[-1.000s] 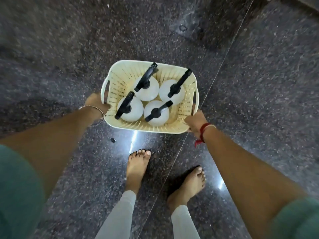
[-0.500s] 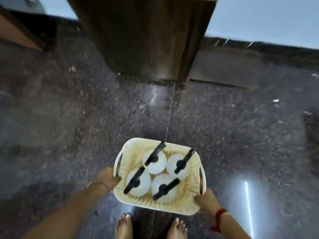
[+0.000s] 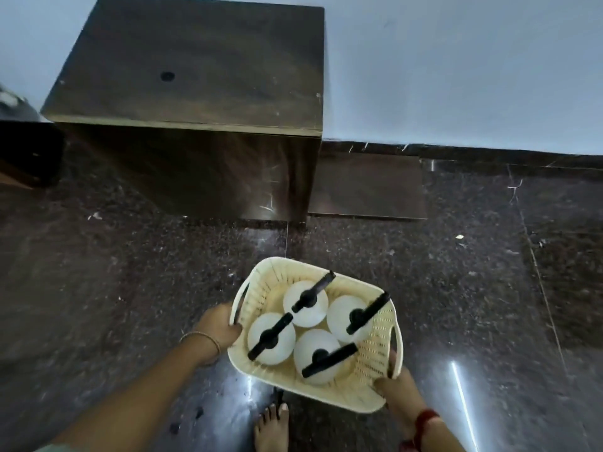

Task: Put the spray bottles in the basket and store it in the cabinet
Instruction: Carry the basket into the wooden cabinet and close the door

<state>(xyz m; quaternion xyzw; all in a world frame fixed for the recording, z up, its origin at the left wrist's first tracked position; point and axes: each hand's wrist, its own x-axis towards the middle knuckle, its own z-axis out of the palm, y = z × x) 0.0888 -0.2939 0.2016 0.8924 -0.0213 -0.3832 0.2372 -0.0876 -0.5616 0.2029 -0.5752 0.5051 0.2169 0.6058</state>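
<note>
Dark floor [image 3: 130, 288] below, both hands' fingers clasp opposite handles of the basket [image 3: 372, 363] holding spray bottles [image 3: 305, 303].

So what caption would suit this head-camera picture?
Both hands carry a basket of four spray bottles toward a dark wooden cabinet.

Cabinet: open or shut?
Cannot tell. The cabinet shows only its top and a plain front face; no door gap or handle shows.
</note>
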